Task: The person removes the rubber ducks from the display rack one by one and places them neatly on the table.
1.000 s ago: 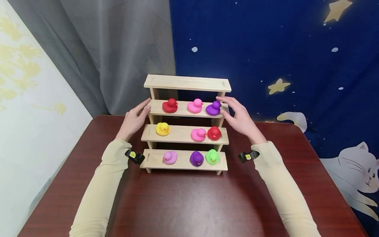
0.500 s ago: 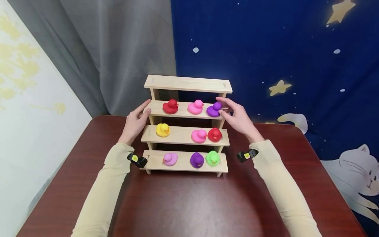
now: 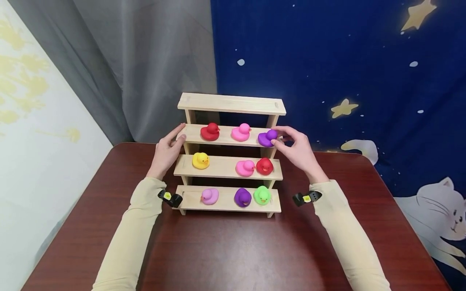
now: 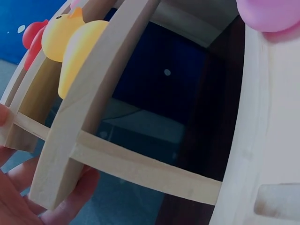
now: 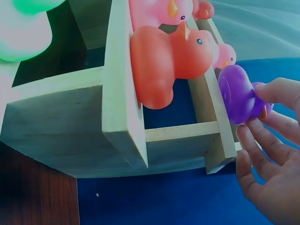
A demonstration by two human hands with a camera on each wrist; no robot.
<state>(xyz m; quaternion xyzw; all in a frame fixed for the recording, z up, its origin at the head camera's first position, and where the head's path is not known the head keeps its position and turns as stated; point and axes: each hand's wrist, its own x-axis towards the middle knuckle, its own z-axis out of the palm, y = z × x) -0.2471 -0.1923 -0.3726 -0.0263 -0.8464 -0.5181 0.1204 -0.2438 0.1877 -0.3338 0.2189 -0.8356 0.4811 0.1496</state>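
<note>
My right hand (image 3: 300, 150) pinches a purple rubber duck (image 3: 265, 138) between thumb and fingers at the right end of the upper-middle step. In the right wrist view that purple duck (image 5: 236, 93) is tilted, its flat underside turned toward the camera. My left hand (image 3: 165, 153) holds the left end of the same step of the wooden stand (image 3: 233, 102), index finger and thumb either side of it. Left of the purple duck on this step are a pink duck (image 3: 241, 132) and a red duck (image 3: 210, 132).
One step lower sit a yellow duck (image 3: 201, 160), a pink duck (image 3: 245, 168) and a red duck (image 3: 264, 166). The lowest step bears a lilac duck (image 3: 209, 196), a dark purple duck (image 3: 242, 197) and a green duck (image 3: 262, 195). Curtains (image 3: 167, 60) hang behind the brown table (image 3: 225, 250).
My right fingers have closed on the purple duck, which has shifted right and tilted toward the step's end. My left hand has stayed at the stand.
</note>
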